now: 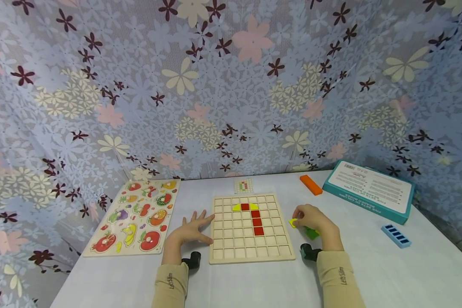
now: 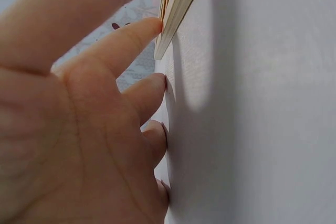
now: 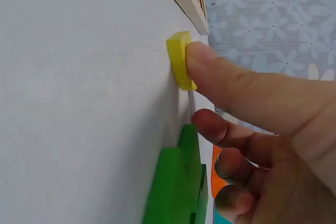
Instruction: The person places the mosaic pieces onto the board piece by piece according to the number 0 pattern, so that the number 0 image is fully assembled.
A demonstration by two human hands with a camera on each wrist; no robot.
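Observation:
A square wooden grid board (image 1: 225, 253) lies on the table with red square tiles (image 1: 257, 222) and two yellow curved tiles (image 1: 236, 208) set in its upper cells. At its left edge my left hand (image 1: 188, 233) spreads its fingers, thumb and index touching the side; in the left wrist view the other fingertips (image 2: 157, 85) rest on the table. To the right of the board, my right hand (image 1: 315, 220) pinches a small yellow tile (image 3: 178, 61) low over the tabletop. Green tiles (image 3: 168, 187) lie just beneath and beside that hand.
A small pattern card (image 1: 243, 185) lies behind the board. On the left is a fruit puzzle board (image 1: 117, 201). To the right are an orange block (image 1: 311, 185), a teal box (image 1: 369, 190) and a blue slotted piece (image 1: 396, 235). A floral curtain (image 1: 231, 85) hangs behind.

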